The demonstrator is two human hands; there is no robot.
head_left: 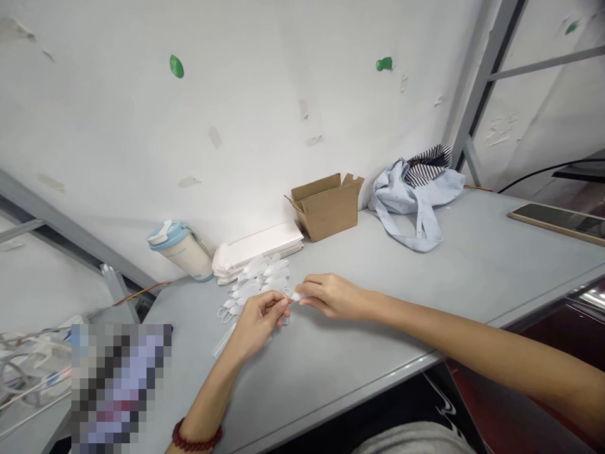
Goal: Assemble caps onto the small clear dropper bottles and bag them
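Over the grey table, both hands meet at a small white plastic piece with a loop (289, 293). My right hand (333, 296) pinches its white end, thumb against fingers. My left hand (258, 323) is closed at the loop side, fingertips pressed together. The exact kind of piece is too small to tell. Just behind my left hand lies a pile of similar white translucent looped pieces (250, 284). A clear flat strip (222, 343) shows partly beside my left wrist.
A stack of white flat packets (265, 244) lies behind the pile, with a blue-lidded cup (182, 249) to its left. An open cardboard box (331, 211), a light blue cloth bag (406, 202) and a phone (562, 222) are farther right. Cables (33, 372) crowd the left.
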